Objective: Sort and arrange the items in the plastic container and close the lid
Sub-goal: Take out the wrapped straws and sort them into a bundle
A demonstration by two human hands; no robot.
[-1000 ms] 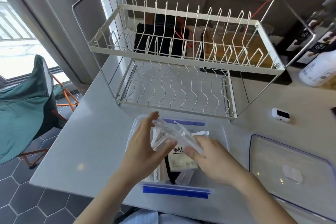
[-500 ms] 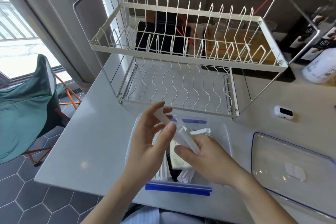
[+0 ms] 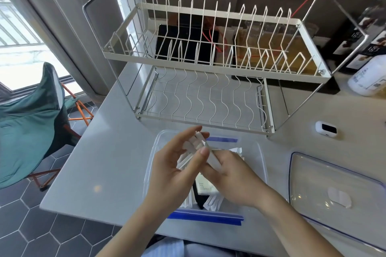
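**Both hands bunch white packets over the open container**

Since half a second ago the hands have drawn closer together. The left hand (image 3: 177,171) and right hand (image 3: 234,175) both pinch a bundle of white packets (image 3: 200,148) above the plastic container (image 3: 259,152), whose rim sits just before the dish rack (image 3: 208,81). The lid (image 3: 334,190) lies right of the container, apart from it. Print on a sachet (image 3: 203,185) inside is too small to read.

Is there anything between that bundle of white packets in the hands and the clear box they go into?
Nothing visible blocks it. Both hands, left hand and right hand, hold the white packets directly above the open plastic container. Its lid lies off to the right.
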